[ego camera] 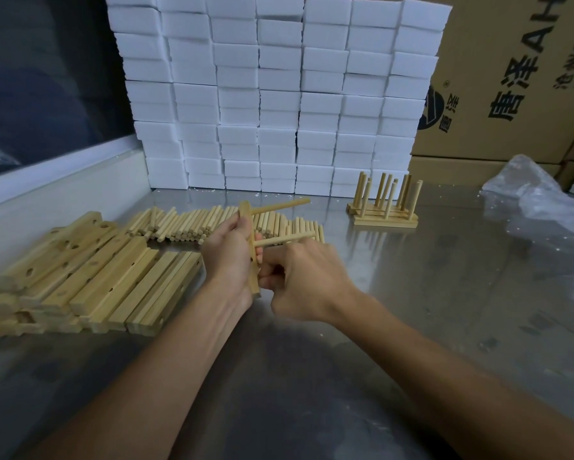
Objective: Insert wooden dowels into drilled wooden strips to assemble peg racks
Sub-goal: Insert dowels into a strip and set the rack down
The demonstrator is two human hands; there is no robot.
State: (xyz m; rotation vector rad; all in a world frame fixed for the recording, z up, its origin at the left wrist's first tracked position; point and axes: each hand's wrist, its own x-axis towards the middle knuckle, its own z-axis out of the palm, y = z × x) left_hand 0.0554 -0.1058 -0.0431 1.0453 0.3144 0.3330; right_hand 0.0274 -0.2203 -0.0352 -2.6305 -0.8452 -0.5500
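My left hand (227, 252) grips a drilled wooden strip (253, 280), held on edge above the metal table (411, 310). Two dowels stick out of the strip to the right: an upper dowel (280, 206) and a lower dowel (284, 240). My right hand (307, 278) is curled just right of the strip's lower part, fingers against it; whatever it pinches is hidden by the fingers. A pile of loose dowels (192, 224) lies behind my hands. Stacked drilled strips (89, 270) lie at the left.
Finished peg racks (383, 207) stand stacked at the back right. A wall of white foam blocks (272, 94) rises behind, cardboard boxes (517, 78) to its right. Crumpled clear plastic (537, 200) lies at the far right. A white ledge (56, 180) borders the left.
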